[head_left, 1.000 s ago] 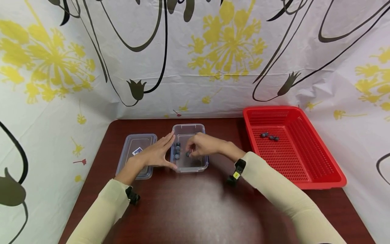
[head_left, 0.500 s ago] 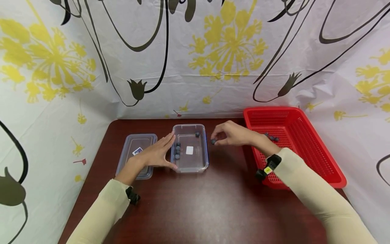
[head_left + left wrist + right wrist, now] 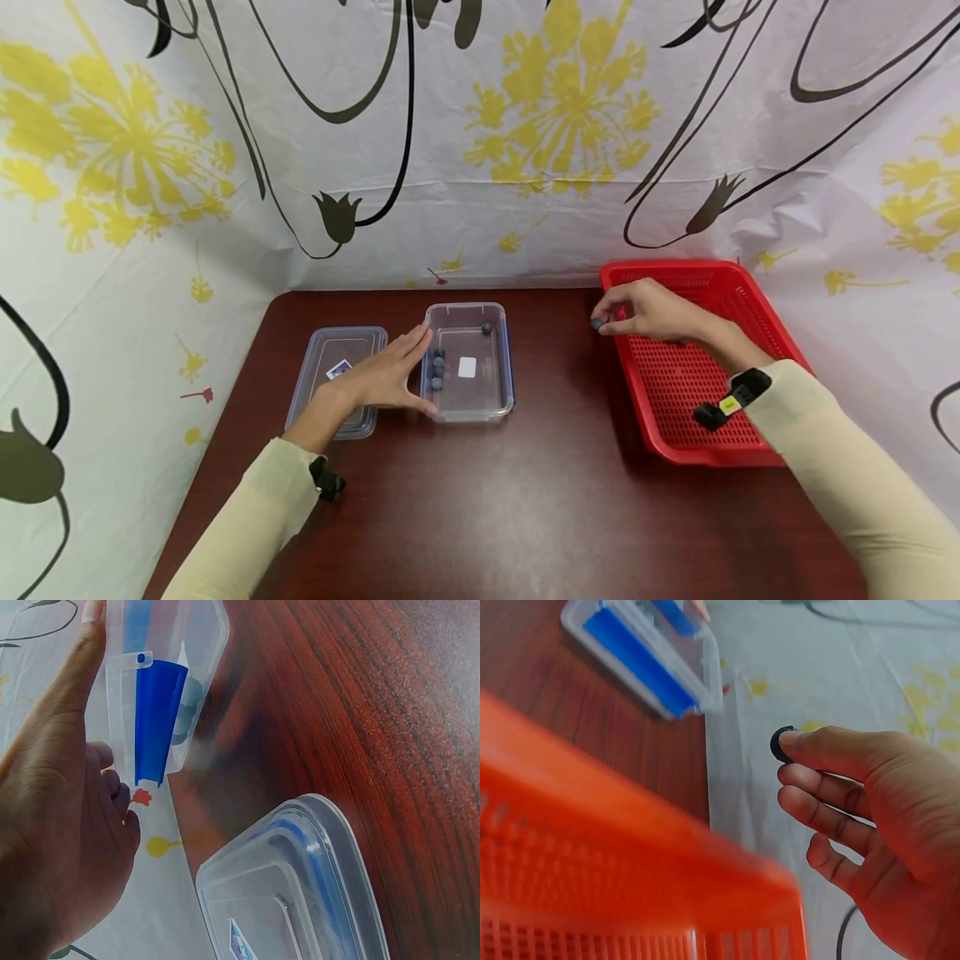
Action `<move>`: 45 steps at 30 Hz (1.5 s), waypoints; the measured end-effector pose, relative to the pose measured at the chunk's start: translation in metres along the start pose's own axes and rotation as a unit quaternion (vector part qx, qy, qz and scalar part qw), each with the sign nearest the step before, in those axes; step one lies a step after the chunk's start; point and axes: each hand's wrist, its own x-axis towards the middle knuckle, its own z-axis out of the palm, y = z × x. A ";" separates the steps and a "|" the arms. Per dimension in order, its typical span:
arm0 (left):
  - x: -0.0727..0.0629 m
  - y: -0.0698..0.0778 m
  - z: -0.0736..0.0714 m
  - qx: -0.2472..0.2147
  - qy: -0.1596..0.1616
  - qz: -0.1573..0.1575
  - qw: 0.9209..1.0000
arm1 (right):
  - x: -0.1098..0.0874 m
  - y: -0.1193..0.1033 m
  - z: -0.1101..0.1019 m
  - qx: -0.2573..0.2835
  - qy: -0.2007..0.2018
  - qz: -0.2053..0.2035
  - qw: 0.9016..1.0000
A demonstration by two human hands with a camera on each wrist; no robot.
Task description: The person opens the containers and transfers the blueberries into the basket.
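My right hand (image 3: 654, 312) pinches a dark blueberry (image 3: 597, 323) between thumb and fingertips, over the left rim of the red basket (image 3: 701, 457). The right wrist view shows the blueberry (image 3: 781, 745) at the thumb tip, the other fingers loosely bent. My left hand (image 3: 381, 377) rests against the left side of a clear plastic box (image 3: 480, 404), fingers and thumb spread along that wall. Inside the box, several blueberries (image 3: 437, 371) line the left side and one blueberry (image 3: 487, 328) sits at the back right. The right forearm mostly hides the basket's own blueberries.
Left of the box lies its clear lid (image 3: 348, 343) with a blue and white sticker, partly under the left hand. Blue side clips (image 3: 159, 720) hang on the box. A patterned cloth (image 3: 525, 225) rises behind the dark wooden table (image 3: 480, 492).
My right hand has lifted a blueberry out of the box and carried it right to the basket's rim. My left hand has stayed against the box.
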 end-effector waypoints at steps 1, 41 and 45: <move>0.000 0.000 0.000 0.001 -0.001 -0.002 1.000 | -0.003 0.005 -0.003 -0.003 0.002 0.008 1.000; 0.002 -0.005 0.001 0.005 -0.005 -0.001 1.000 | -0.065 0.133 0.026 -0.050 -0.031 0.144 0.988; 0.001 -0.005 0.001 -0.001 -0.005 -0.004 1.000 | -0.066 0.126 0.022 -0.049 -0.018 0.142 0.989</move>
